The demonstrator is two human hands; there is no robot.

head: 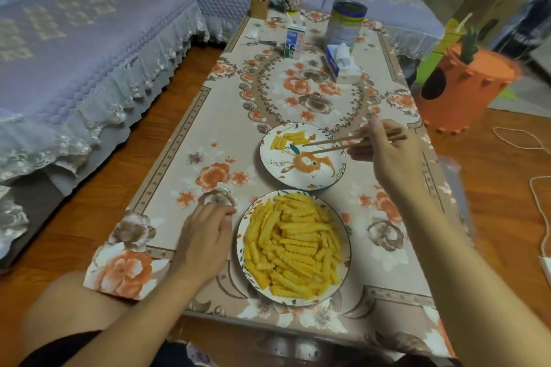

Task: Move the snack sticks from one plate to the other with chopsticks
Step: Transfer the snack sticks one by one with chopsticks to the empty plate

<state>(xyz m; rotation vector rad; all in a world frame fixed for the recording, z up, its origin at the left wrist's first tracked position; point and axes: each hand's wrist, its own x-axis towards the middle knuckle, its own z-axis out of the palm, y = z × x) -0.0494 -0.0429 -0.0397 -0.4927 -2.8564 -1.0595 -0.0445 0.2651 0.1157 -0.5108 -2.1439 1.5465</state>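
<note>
Chopsticks [351, 141] pinched in our right hand [387, 155] hang empty-tipped over the far plate [334, 176], while snack sticks [293, 244] heaped on the near plate [343, 274] lie toward us, beside our loosely curled, empty left hand [205, 235].

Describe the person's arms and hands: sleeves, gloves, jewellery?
Both forearms are bare, no sleeves in view. The left hand and right hand wear no gloves, and no rings, watch or bracelet show. Fingers are bare, with no markings visible.

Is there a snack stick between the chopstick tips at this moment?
No, the chopsticks in the right hand hang bare-tipped over the far plate.
</note>
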